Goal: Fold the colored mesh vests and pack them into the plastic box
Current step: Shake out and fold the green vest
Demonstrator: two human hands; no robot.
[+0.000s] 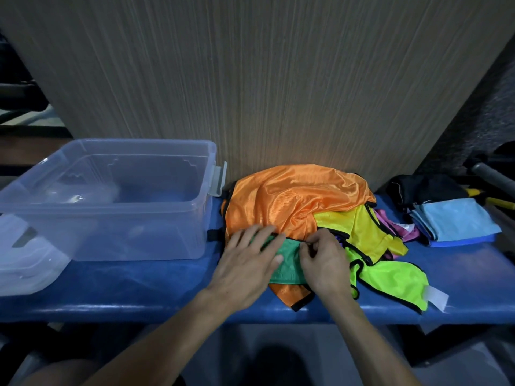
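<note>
A pile of mesh vests lies on the blue bench (139,296): an orange vest (295,196) on top, a yellow vest (370,232) to its right, a lime vest (395,280) at the front right and a green vest (289,260) at the front. My left hand (248,268) lies flat with straight fingers on the green vest. My right hand (323,260) pinches the green vest's black-trimmed edge. The clear plastic box (117,201) stands to the left of the pile with nothing in it.
The box's clear lid (25,260) lies at the bench's left end. A folded light-blue cloth (457,221) and a black item (423,188) sit at the right. A pink vest (401,229) peeks from under the pile. A wood-grain panel (264,79) stands directly behind.
</note>
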